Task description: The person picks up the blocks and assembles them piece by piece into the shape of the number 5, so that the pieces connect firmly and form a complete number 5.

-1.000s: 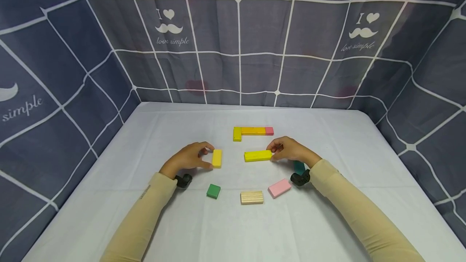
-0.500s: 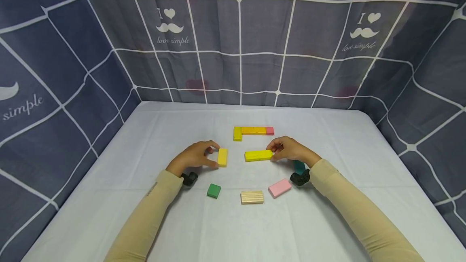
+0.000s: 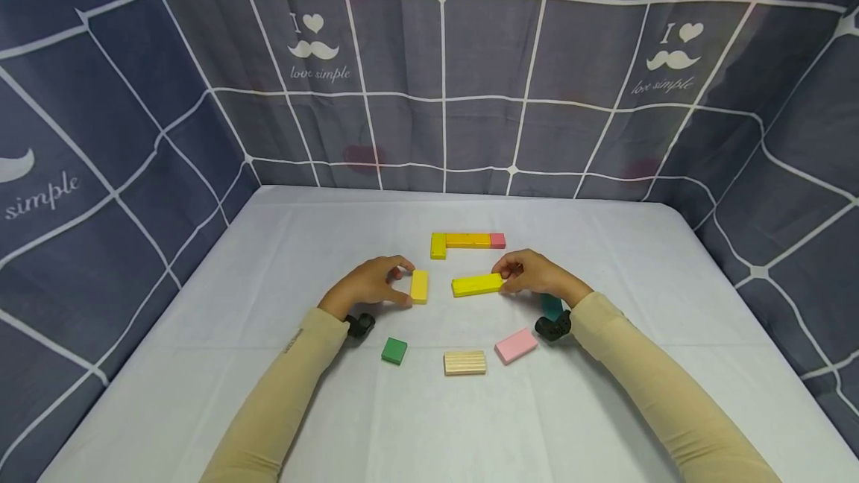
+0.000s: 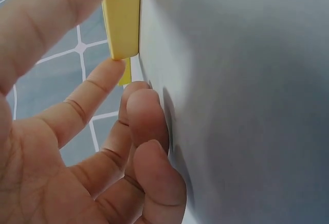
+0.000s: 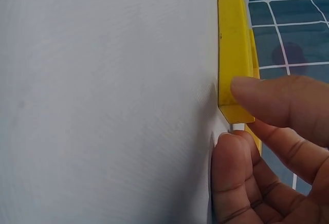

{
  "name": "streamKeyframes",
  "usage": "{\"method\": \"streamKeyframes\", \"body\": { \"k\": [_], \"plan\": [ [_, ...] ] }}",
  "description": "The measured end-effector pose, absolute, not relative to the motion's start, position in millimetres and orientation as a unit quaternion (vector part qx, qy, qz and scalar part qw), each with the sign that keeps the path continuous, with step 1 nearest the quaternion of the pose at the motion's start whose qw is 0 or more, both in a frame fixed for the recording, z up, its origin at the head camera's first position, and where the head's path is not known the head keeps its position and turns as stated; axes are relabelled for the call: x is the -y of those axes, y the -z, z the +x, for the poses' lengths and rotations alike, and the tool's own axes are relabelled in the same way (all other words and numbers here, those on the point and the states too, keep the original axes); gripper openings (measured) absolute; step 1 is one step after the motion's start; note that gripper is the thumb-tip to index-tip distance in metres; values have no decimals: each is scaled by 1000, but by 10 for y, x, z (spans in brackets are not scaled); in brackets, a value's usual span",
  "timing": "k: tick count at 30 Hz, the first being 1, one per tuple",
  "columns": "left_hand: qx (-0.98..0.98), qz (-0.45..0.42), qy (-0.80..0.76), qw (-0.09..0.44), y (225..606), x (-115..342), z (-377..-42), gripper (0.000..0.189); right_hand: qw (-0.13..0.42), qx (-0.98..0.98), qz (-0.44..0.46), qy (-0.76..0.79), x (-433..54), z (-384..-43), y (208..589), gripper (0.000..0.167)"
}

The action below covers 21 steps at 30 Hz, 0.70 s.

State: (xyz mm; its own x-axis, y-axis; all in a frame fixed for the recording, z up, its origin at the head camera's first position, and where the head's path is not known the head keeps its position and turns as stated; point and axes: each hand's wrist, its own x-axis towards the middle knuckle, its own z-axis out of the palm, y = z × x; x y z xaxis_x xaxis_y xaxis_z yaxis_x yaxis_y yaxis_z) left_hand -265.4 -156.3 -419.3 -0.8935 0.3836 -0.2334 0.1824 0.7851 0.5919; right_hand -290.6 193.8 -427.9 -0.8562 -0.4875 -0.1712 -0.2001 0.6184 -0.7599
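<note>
"While I keep the long yellow bar (image 3: 475, 285) as my landmark, where do you put the short yellow block (image 3: 419, 287)?"

"Just left of the bar, with a gap between them. I see the left hand (image 3: 371, 282) pinching it, thumb at its near end and a finger at its far end, so the grip is spread to the block's length. The block sits out at the fingertips, well clear of the palm."

"And the right hand (image 3: 537, 276)?"

"On the bar itself. I read a narrow pinch: thumb on the near side of its right end, a finger behind. Most of the bar reaches out left, beyond the grip."

"What do I have around it?"

"Beyond the bar, a far yellow piece (image 3: 438, 246), an orange bar (image 3: 467, 241) and a small pink piece (image 3: 497, 241) touch in a row. On its near side I count a green block (image 3: 394, 350) to the left, a ridged tan block (image 3: 464, 363), and a pink block (image 3: 516, 346) to the right. A teal block (image 3: 552, 307), right of the bar, is partly hidden by the right wrist."
</note>
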Motion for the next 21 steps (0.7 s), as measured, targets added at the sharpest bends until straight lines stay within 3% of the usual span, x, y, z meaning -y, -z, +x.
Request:
{"method": "streamKeyframes", "body": {
  "k": [21],
  "plan": [
    [-933,129,-297,161,4183,1334,-2700,63,189,-877,-174,407,-1946,-2912,4274,29]
  ]
}}
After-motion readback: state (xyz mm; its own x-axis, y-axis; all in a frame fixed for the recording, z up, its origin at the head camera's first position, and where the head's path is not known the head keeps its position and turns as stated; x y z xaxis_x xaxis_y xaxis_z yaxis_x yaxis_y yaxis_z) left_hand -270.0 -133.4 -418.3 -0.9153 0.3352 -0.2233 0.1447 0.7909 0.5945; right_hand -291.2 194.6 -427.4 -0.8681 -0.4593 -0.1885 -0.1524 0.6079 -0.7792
